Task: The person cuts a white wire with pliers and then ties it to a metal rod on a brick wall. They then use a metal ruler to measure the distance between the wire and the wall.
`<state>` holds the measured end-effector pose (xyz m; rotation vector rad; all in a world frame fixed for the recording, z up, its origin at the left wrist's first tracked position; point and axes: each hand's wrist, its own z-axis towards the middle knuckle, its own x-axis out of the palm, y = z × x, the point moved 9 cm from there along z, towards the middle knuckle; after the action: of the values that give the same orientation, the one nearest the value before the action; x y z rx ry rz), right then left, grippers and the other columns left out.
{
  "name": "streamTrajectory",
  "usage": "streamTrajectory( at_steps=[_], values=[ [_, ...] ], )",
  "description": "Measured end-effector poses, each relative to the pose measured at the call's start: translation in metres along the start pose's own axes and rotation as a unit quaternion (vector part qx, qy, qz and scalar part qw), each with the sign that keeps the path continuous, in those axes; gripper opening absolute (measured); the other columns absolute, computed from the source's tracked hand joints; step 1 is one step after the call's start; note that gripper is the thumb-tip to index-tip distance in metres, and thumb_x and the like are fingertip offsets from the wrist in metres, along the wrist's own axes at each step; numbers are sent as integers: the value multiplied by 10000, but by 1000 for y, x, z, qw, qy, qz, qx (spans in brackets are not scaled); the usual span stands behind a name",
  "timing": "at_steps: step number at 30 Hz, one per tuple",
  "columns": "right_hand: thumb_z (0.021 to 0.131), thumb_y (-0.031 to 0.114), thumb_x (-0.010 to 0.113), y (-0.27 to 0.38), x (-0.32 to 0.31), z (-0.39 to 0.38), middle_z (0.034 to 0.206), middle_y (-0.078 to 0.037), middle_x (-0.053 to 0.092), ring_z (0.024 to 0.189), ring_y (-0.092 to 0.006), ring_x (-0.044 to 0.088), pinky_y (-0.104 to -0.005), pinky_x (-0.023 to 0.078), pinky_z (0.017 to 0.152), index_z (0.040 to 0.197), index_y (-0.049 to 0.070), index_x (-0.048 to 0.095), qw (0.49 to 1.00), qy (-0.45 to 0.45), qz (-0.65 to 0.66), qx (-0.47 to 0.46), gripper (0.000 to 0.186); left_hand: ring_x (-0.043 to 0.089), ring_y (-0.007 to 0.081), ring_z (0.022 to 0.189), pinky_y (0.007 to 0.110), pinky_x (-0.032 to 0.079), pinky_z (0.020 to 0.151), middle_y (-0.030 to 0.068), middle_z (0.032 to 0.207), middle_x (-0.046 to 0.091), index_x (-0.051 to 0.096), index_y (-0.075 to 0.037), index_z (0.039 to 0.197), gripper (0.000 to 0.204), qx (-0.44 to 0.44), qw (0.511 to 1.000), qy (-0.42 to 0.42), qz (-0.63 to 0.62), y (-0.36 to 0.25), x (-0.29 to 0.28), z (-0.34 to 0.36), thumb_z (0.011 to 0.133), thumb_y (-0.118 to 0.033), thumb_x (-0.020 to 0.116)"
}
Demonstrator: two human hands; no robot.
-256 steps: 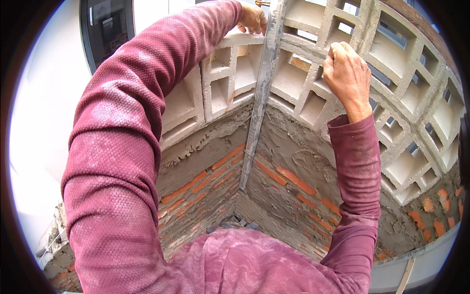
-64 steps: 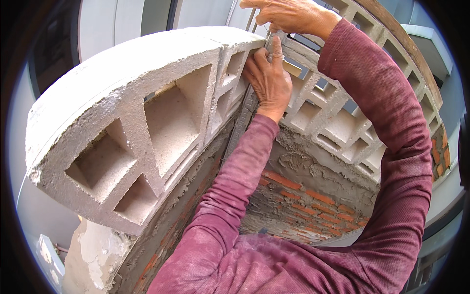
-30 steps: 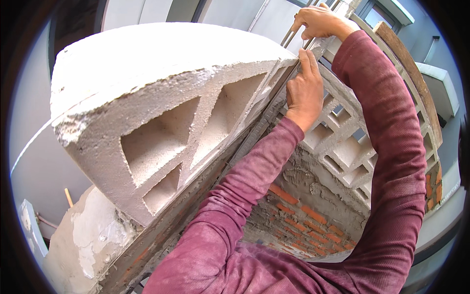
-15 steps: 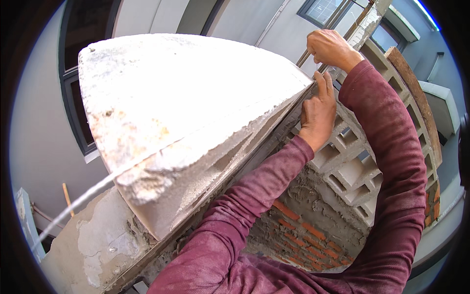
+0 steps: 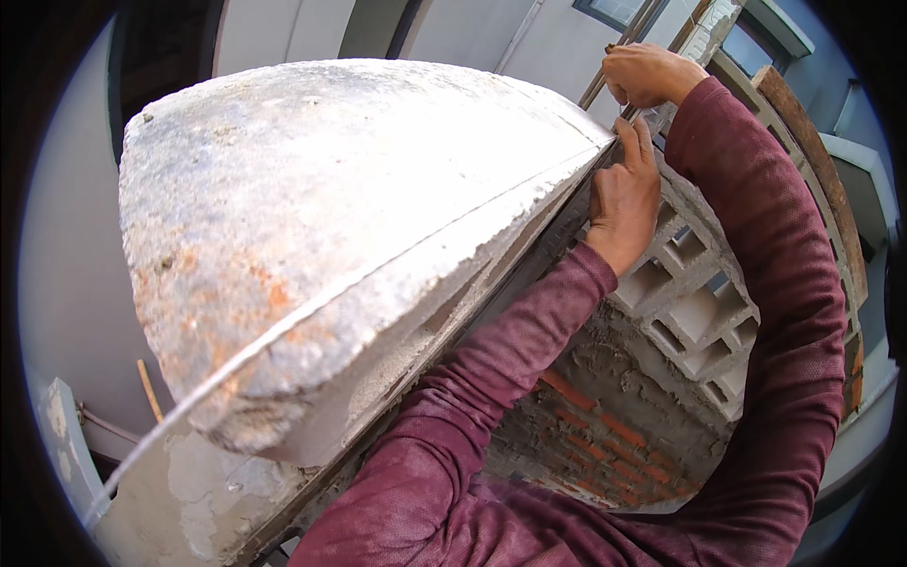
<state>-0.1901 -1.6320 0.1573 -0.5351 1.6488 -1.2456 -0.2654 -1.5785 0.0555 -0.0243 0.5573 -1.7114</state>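
Note:
A thin white string (image 5: 331, 300) runs from the lower left over the top of a rough, pale concrete block (image 5: 283, 180), close to the block's right edge. At the block's far corner it meets my left hand (image 5: 625, 210), whose first two fingers are stretched out and pressed on it; the other fingers curl in. Just above and beyond, my right hand (image 5: 650, 76) is closed in a pinch, and a short bit of thin line shows between the two hands. The right fingertips are partly hidden.
Right of my left arm stand pale openwork blocks (image 5: 694, 307), above a mortar-smeared brick wall (image 5: 609, 444). A curved wooden board (image 5: 812, 180) edges the openwork farther right. Thin rods (image 5: 597, 90) rise behind the block's far corner. A grey building wall (image 5: 71, 246) lies at left.
My hands have shifted slightly up and right in view, and the right one has turned a little. The string shows more plainly along the block's top. The view itself has moved slightly.

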Motion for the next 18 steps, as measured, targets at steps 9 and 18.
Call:
streamTrajectory(
  at_steps=[9, 18],
  values=[
    [638, -26, 684, -4, 5, 2, 733, -157, 669, 745, -311, 672, -375, 538, 668, 703, 27, 727, 999, -21, 21, -13, 94, 707, 201, 635, 266, 518, 534, 267, 1366, 456, 340, 98, 1421, 814, -11, 1000, -17, -1, -2, -1, 0, 776, -228, 715],
    [674, 35, 648, -4, 13, 10, 766, -179, 684, 761, -328, 683, -396, 540, 696, 714, 8, 712, 998, 46, -13, 39, 81, 711, 252, 658, 313, 556, 582, 277, 1389, 401, 314, 121, 1425, 846, -15, 997, -10, -80, 1, 2, 2, 759, -186, 736]
  ],
)
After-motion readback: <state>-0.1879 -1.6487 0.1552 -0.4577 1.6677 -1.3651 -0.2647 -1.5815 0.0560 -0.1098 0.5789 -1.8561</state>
